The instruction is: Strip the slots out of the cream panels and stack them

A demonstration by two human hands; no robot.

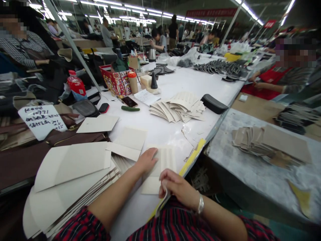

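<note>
My left hand [147, 161] lies on a cream panel [167, 157] with raised lengthwise bands, close to the table's front edge. Its fingers are stretched out over the panel's left side. Closed fingers of my right hand [175, 185] pinch a thin pale strip [164, 202], which curls down toward the edge. Another cream piece [150, 185] shows under the near end of the panel. To the left, large curved cream sheets [72, 164] lie in a fanned stack, with smaller cream pieces [131, 139] beside them.
Farther back on the white table are fanned cream panels [179, 105], a black case [214, 103], a phone [129, 101], a cucumber [130, 108] and a red patterned box [116, 82]. Yellow tape [193, 155] lines the edge. A co-worker in a red apron [271, 80] sits at right.
</note>
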